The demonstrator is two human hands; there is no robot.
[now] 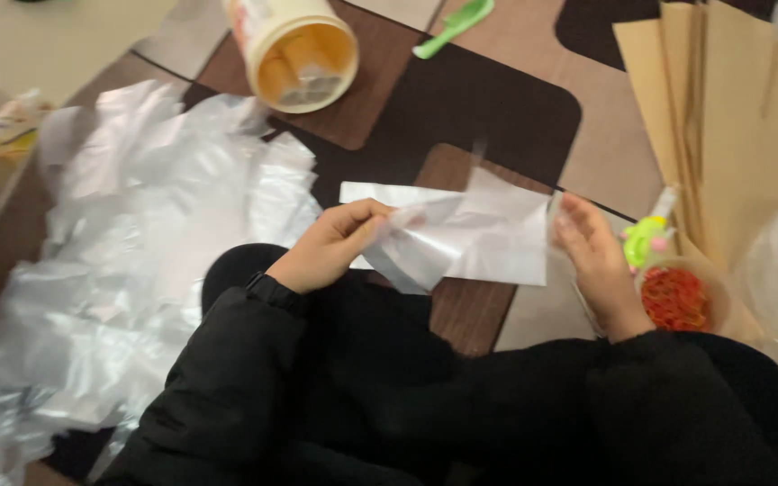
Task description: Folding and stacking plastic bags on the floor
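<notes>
Patterned brown-and-black floor mat [497, 108], clear plastic sheets heaped at left.
Left hand [330, 247] pinches a clear, flat plastic bag [470, 234], long axis left-to-right; right hand [592, 256] open, fingers touching its right edge.

The whole view is motion-blurred. The brown paper stack [731, 117] and the crumpled clear bags [119, 270] run past the edges. The cream tub [294, 49] is cut off at the top.

A thin clear plastic bag [470, 236] — crumpled at its left end — held flat above the patterned mat
</notes>
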